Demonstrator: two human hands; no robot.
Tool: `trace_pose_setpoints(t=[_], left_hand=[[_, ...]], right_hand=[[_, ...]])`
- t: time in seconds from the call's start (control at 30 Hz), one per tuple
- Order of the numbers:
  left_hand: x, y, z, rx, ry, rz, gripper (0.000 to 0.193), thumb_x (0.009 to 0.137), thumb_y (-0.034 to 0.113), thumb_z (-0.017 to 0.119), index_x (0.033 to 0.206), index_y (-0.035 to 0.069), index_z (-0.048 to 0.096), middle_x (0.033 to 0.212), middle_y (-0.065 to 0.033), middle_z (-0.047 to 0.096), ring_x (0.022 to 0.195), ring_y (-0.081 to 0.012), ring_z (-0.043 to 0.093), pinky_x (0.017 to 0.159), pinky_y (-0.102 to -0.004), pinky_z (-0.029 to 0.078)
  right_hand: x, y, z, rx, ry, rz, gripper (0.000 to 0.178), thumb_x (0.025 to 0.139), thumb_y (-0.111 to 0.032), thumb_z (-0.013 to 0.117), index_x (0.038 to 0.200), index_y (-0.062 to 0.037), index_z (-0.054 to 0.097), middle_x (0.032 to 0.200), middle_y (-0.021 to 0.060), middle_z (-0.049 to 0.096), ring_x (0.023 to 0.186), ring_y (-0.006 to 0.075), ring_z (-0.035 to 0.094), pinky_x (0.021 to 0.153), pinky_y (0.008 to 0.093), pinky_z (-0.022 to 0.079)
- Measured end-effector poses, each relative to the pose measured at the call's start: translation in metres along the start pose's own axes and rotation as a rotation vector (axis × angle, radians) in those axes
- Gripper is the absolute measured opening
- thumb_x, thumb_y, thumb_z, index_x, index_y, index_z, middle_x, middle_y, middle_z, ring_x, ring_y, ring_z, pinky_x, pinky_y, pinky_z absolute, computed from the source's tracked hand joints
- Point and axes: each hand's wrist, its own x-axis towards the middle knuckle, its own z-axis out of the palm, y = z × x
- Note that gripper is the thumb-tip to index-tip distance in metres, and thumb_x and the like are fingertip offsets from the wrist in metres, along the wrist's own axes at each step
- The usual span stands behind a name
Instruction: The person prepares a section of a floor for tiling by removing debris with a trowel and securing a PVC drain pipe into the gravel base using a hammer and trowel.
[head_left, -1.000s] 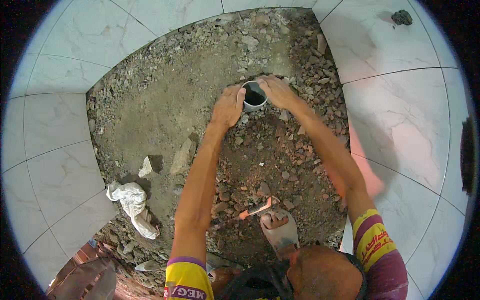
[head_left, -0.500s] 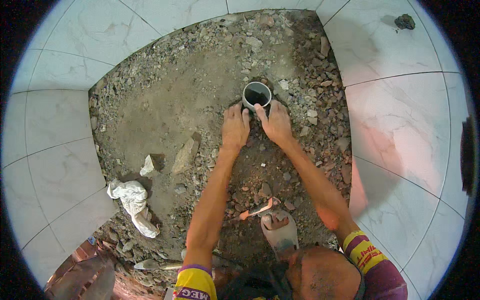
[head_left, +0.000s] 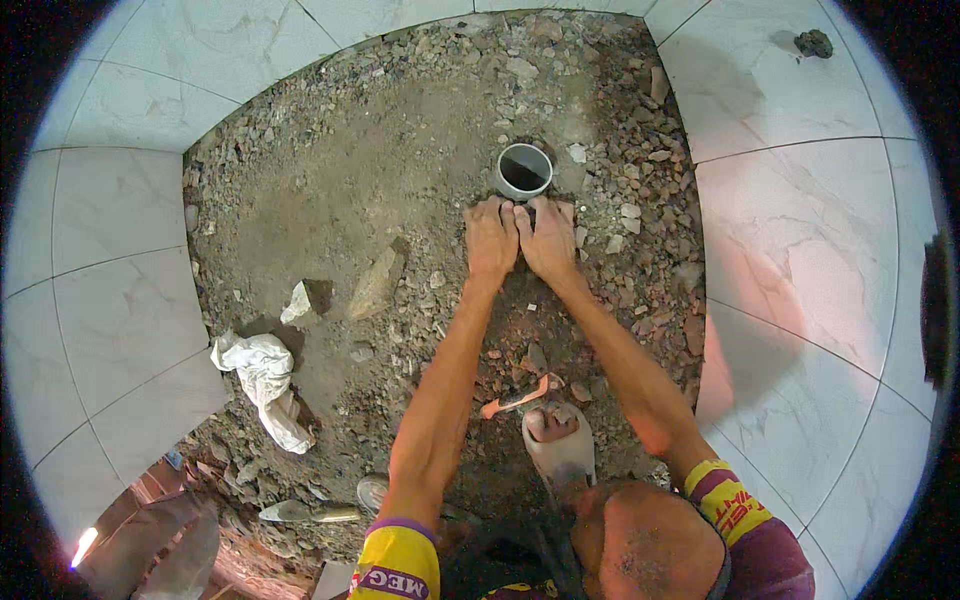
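Observation:
A short grey plastic pipe (head_left: 525, 170) stands upright in the rubble, its round mouth facing up and dark inside. My left hand (head_left: 492, 238) presses on the dirt just on the near side of the pipe, fingers bent down with their tips partly hidden. Beside it, my right hand (head_left: 548, 238) rests the same way, its thumb close to the left hand. Both hands lie at the pipe's base; neither is wrapped round it, and I see nothing held in either.
Gravel and packed soil (head_left: 320, 200) fill a pit edged by pale tiles (head_left: 800, 240). To the left lie a crumpled white bag (head_left: 262, 385), a large stone (head_left: 378, 283) and a pointed trowel (head_left: 305, 513). An orange-pink strip (head_left: 520, 397) lies near my sandalled foot (head_left: 558, 440).
My right thumb has come off the pipe's rim. Both hands now sit lower against its near base, closer together with fingers more bent. The view has shifted slightly.

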Motion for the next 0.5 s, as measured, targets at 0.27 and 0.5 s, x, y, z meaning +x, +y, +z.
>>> trace_pose_setpoints(t=[0.27,0.5], left_hand=[[-0.012,0.033,-0.005,-0.231,-0.05,-0.346,0.031,0.108,0.027,0.05,0.107,0.001,0.066,0.108,-0.0271,0.071,0.101,-0.0495,0.065,0.093,-0.0587,0.048],[-0.055,0.047,-0.103,-0.182,-0.136,-0.538,0.039,0.11,0.034,0.049,0.122,0.0,0.066,0.124,-0.0291,0.07,0.118,-0.0489,0.065,0.101,-0.0569,0.05]], right_hand=[[-0.004,0.012,0.006,-0.057,-0.168,-0.089,0.03,0.108,-0.031,0.051,0.111,-0.0073,0.069,0.105,0.0197,0.072,0.103,0.0438,0.067,0.092,0.057,0.049],[-0.033,-0.061,0.004,0.324,-0.257,0.196,0.042,0.106,-0.041,0.053,0.114,-0.0065,0.075,0.118,0.022,0.075,0.099,0.0483,0.07,0.093,0.0527,0.054]])
